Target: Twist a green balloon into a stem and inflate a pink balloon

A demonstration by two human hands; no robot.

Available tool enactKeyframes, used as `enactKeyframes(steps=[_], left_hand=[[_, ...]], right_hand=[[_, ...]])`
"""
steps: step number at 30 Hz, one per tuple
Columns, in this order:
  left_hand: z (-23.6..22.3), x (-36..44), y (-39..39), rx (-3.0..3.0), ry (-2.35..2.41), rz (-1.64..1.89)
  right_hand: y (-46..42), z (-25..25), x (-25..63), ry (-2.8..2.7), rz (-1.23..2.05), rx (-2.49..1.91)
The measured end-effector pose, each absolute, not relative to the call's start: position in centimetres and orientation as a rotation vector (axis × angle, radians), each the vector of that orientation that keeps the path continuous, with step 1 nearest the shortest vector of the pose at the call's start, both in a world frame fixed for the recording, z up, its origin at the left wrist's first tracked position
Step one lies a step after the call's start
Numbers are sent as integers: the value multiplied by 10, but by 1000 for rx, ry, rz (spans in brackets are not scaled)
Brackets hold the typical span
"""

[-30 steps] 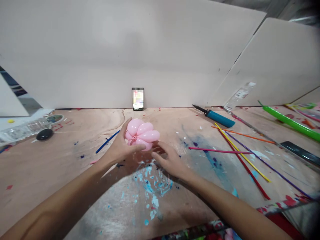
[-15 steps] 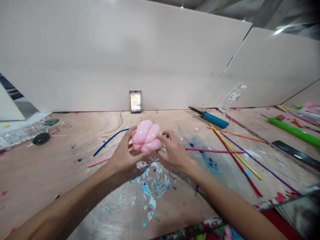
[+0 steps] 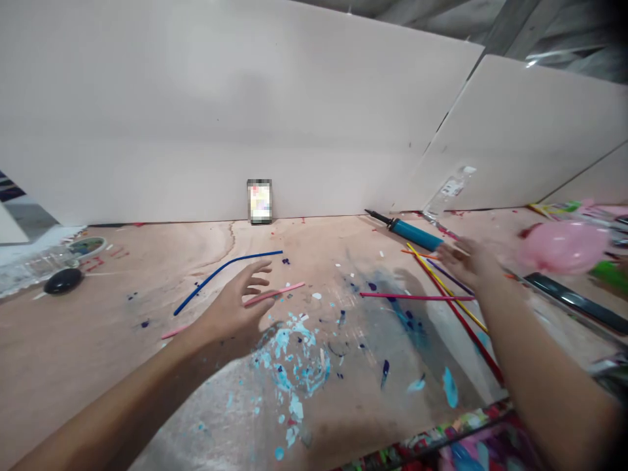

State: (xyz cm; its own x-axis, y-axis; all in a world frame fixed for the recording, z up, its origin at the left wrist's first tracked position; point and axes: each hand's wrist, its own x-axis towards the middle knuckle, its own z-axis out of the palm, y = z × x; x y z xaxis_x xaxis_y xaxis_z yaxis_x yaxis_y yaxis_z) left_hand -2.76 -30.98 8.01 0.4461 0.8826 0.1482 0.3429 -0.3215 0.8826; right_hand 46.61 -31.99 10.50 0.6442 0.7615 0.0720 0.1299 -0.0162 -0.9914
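My left hand [image 3: 248, 299] hovers over the table with its fingers apart and nothing in them. Just behind and below it lies a limp pink modelling balloon [image 3: 289, 288], partly covered by the hand and forearm. A limp blue balloon [image 3: 210, 280] curves beyond it. My right hand [image 3: 461, 261] is out to the right, slightly blurred, its fingers spread and holding nothing, beside the blue hand pump [image 3: 416, 234]. Further right is the inflated pink balloon shape [image 3: 564, 247], smeared by motion and apart from the hand. Limp yellow [image 3: 449, 288], red [image 3: 466, 337] and magenta [image 3: 412, 296] balloons lie near the right arm.
A phone [image 3: 260, 201] leans on the white board [image 3: 196, 131] at the back. A clear bottle [image 3: 449, 193] stands tilted at the right, near a dark glossy oblong object [image 3: 576, 302]. Left lies a black oval object [image 3: 63, 280]. Paint flecks mark the table [image 3: 343, 399].
The inflated pink balloon has left both hands and is now far right. My right hand has swung right and opened. My left hand has stayed near its place, now without the balloon.
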Motion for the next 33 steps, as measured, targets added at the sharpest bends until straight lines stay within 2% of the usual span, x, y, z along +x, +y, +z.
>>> enactKeyframes(steps=[4,6,9,14,19,33], left_hand=[[83,-19,-320,1807,1136,745],[83,-16,-326,1801,1123,699],[78,-16,-329,1814,1005,662],[66,-23,-320,1974,826,667],[63,-24,-317,2015,798,641],[62,-20,-321,2109,705,516]], right_hand=[[-329,69,377,-957,910,-1519],[-338,62,326,-1335,993,-1534],[-355,71,261,-1838,894,-1408],[-368,83,192,-2318,618,-1121],[-367,58,171,-2366,556,-932],[-379,32,173,-2268,583,-985]])
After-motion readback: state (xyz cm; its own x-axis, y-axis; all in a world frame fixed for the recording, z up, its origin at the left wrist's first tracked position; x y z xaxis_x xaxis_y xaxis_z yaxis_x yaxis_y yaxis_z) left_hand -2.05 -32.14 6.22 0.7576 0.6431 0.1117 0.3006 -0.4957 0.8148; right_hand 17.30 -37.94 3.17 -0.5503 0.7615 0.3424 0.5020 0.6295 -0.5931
